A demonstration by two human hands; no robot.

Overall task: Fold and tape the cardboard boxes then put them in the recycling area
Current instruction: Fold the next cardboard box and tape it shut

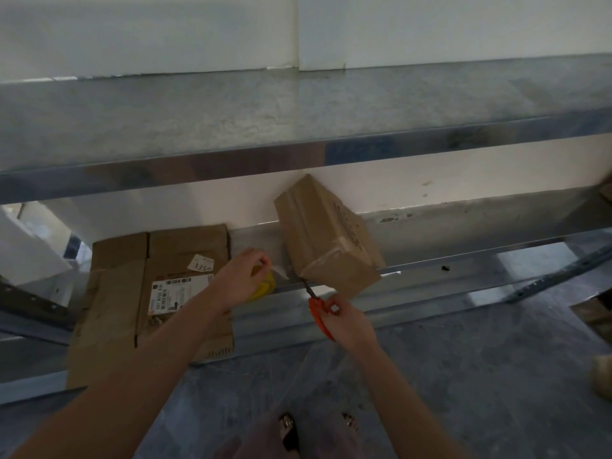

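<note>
A closed brown cardboard box (326,235) sits tilted on the lower metal shelf (430,263), clear tape along its seams. My left hand (240,276) grips a yellow tape roll (265,286) just left of the box, with a strip of clear tape stretched toward the box's lower corner. My right hand (346,318) holds orange-handled scissors (316,309), their dark blades reaching up to the tape at that corner. A flattened cardboard box (159,293) with a shipping label leans against the shelf front on the left.
An upper metal shelf (298,120) runs across above the box, with a white wall behind. The grey floor (463,376) lies below, with my feet at the bottom centre. More cardboard shows at the right edge (596,316).
</note>
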